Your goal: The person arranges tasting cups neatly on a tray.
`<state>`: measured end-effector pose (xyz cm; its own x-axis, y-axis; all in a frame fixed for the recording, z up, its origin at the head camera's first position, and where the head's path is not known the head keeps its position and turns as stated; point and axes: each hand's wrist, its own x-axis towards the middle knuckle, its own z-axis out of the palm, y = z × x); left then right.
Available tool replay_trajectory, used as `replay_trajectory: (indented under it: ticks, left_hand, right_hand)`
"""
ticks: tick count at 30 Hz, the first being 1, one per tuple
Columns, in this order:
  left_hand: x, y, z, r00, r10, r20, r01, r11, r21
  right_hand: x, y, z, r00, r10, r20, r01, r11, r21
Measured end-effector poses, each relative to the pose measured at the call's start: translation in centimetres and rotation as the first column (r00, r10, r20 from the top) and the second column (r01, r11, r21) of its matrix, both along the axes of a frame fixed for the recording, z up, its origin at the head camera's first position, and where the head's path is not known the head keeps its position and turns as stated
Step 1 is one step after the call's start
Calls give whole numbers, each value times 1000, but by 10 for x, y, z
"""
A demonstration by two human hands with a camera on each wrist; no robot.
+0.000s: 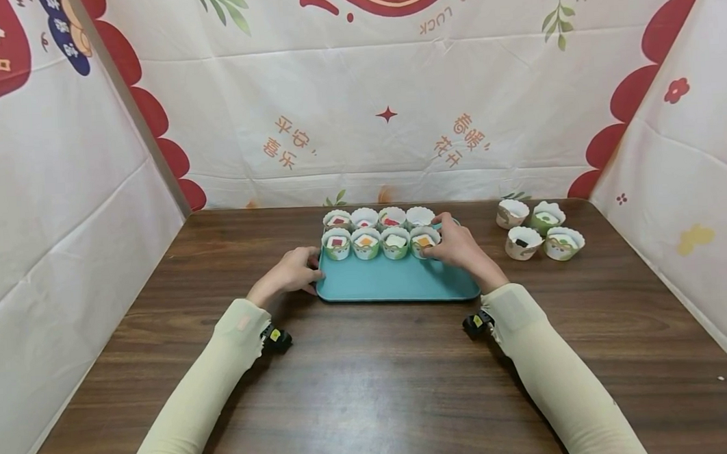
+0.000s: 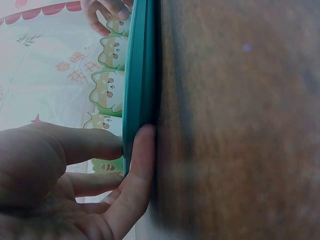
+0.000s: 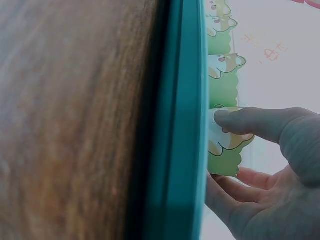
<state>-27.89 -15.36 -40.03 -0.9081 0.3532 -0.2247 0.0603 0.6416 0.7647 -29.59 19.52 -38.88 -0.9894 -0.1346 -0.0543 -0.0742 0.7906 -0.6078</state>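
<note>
A teal tray lies on the table with two rows of paper cups along its far part. My left hand grips the tray's left edge, its thumb and fingers at the rim in the left wrist view. My right hand holds the rightmost front cup between thumb and fingers; its green animal print shows in the right wrist view. This cup has an orange-and-white piece inside. Beside it stand a cup with white pieces and another with orange. A back-row cup sits behind.
Several more paper cups stand off the tray at the back right, among them one with a dark piece and a green one. The brown wooden table is enclosed by a printed white cloth at the back and sides.
</note>
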Motion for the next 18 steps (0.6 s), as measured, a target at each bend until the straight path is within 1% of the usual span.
replay_trajectory:
  ticks: [6,14,18]
  left_hand:
    - [0,0,0,1000,3,2,-3,1000,2]
    - [-1,0,-1,1000,-2,-4,2,1000,1]
    - [-1,0,-1,1000,-4,-5,4,1000,1]
  right_hand:
    - [0,1,1,1000,15,1,-15,1000,6]
    - [2,5,6,999,42,27,-43,999,29]
    - [3,8,10,999,38,12,-39,999,13]
